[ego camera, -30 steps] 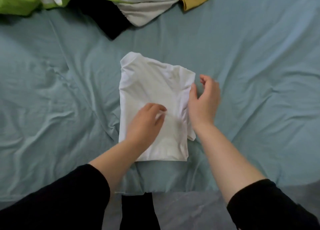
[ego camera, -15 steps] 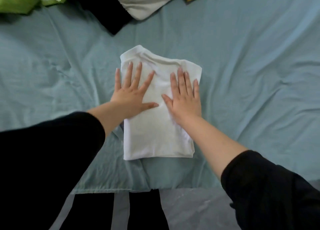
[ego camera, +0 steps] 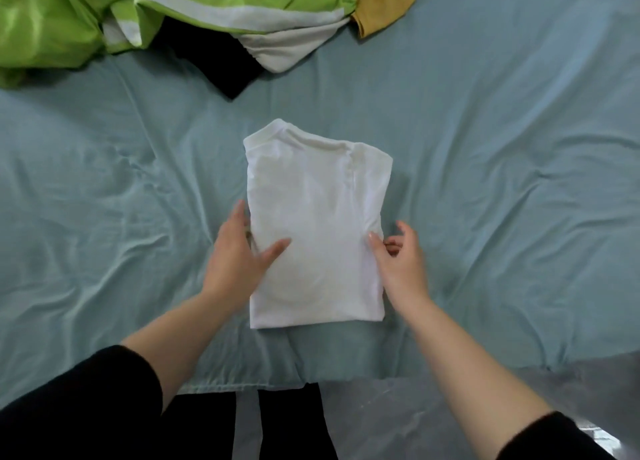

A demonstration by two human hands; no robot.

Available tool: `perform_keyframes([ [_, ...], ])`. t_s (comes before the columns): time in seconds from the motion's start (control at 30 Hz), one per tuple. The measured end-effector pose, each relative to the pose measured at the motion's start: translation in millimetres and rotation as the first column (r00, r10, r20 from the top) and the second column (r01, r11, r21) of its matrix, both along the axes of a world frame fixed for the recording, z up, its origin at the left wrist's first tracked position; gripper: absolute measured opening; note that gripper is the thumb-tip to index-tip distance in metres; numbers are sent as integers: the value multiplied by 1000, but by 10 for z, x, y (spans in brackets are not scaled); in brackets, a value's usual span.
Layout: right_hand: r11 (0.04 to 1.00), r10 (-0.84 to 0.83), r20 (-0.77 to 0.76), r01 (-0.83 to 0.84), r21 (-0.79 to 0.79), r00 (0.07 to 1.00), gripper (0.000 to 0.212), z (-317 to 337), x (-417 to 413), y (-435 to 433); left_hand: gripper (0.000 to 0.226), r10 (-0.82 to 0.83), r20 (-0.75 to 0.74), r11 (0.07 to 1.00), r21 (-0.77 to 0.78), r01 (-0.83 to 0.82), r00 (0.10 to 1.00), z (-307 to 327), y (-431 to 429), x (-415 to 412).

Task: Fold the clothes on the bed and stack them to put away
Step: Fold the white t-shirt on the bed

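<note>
A: Any containers? Nope. Folded white shirt sits mid-frame on the bed; unfolded clothes pile upper left.

B: Was flat palms on top before. Now left hand pinching shirt's left edge, right hand loosely curled, touching right edge.

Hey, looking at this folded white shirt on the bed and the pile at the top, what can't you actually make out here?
All in the head view:
- Pile of clothes: cut off by the top edge, so its count is unclear.
- Black garment: mostly buried under the green one.
- Mustard garment: only a corner shows.
- Left hand: fingers tucked behind the white shirt edge, grip unclear.
- Right hand: motion-blurred at the opposite edge.
</note>
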State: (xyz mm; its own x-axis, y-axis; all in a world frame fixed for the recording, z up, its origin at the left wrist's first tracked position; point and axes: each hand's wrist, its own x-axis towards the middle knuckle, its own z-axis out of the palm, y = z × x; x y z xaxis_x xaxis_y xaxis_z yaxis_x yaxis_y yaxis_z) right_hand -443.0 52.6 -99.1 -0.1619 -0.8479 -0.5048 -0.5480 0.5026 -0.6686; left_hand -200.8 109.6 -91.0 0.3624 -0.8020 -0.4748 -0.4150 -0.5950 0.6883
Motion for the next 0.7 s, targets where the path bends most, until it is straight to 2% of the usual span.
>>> perform_keyframes([
  [0.03,996,-87,39,85,40,995,59,-20,76,-151,67,129,-98,992,19,-128,987,-28,-191,9],
  [0.1,978,-204,141,196,69,969,44,-86,220,-437,49,296,-164,955,65,-290,941,-139,-541,78],
  [0.2,980,-189,196,174,92,962,27,-122,348,-716,38,372,-177,928,77,-364,911,-236,-873,151],
  [0.3,997,-71,166,69,17,984,11,-112,277,-656,28,261,-134,965,61,-255,956,-189,-893,78],
  [0.37,997,-52,78,56,-53,996,14,-65,144,-487,21,177,-109,984,20,-176,978,-108,-821,-26],
  [0.5,990,-79,-3,78,-115,997,20,171,-169,-403,26,-1,-46,999,-51,-1,999,82,-854,-288],
  [0.7,958,-62,-29,52,-283,998,29,489,-561,-1500,30,-109,-90,977,-193,90,990,249,-1753,-546],
])
